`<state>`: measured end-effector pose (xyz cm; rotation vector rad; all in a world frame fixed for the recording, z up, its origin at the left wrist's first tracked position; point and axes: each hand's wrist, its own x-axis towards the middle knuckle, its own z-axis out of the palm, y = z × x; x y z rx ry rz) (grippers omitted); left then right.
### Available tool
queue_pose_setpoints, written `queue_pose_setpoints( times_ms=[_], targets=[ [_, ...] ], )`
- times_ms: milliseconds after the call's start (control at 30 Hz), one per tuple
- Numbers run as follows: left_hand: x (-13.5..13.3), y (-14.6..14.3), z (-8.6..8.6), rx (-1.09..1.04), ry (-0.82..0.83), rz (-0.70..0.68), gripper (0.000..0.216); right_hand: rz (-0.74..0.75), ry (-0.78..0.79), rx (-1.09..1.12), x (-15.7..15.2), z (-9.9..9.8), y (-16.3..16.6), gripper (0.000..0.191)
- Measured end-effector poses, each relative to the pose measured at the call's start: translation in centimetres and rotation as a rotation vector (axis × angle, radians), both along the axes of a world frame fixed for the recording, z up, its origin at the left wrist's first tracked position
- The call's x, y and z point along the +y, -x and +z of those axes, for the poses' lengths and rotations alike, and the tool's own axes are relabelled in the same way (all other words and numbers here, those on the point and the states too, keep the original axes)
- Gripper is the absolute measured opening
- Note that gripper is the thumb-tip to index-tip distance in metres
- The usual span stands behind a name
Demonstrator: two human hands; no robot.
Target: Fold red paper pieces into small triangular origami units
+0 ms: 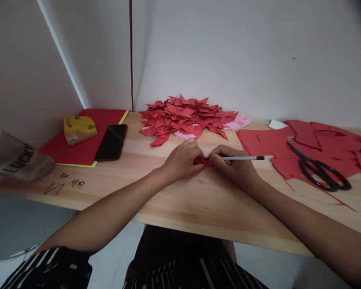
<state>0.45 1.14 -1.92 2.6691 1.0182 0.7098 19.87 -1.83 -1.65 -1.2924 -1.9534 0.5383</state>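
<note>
My left hand [182, 160] is closed on a small piece of red paper [199, 161], folded as far as I can see, and most of it is hidden by the fingers. In my right hand [233, 165] a slim white pen [243, 158] with a dark end lies nearly level. Its left tip reaches the red paper between the two hands. Just beyond them, a heap of folded, pointed red paper pieces [183, 114] rests against the wall.
Cut red paper sheets [264, 139] and black-handled scissors [321, 170] lie at right, with thin paper strips nearby. At left are a black phone [111, 142], a yellow packet [80, 129] on red sheets [78, 154], and a tilted cup [21, 154]. The wooden table's [180, 208] front edge runs below my arms.
</note>
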Motion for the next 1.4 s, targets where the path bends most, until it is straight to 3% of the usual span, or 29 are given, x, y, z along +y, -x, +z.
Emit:
queue_pose_setpoints(
  times_ms=[600,900,1400],
  targets=[
    [0.08,0.07,-0.1,-0.004,0.0,-0.004,0.013,0.006,-0.018,-0.014,0.02,0.0,-0.07,0.015],
    [0.02,0.07,0.14,-0.008,0.045,0.001,0.009,-0.055,-0.007,0.123,0.18,0.29,-0.2,0.015],
    [-0.04,0.09,0.18,-0.003,0.03,0.007,0.01,-0.005,0.002,0.001,0.04,0.19,-0.15,0.014]
  ],
)
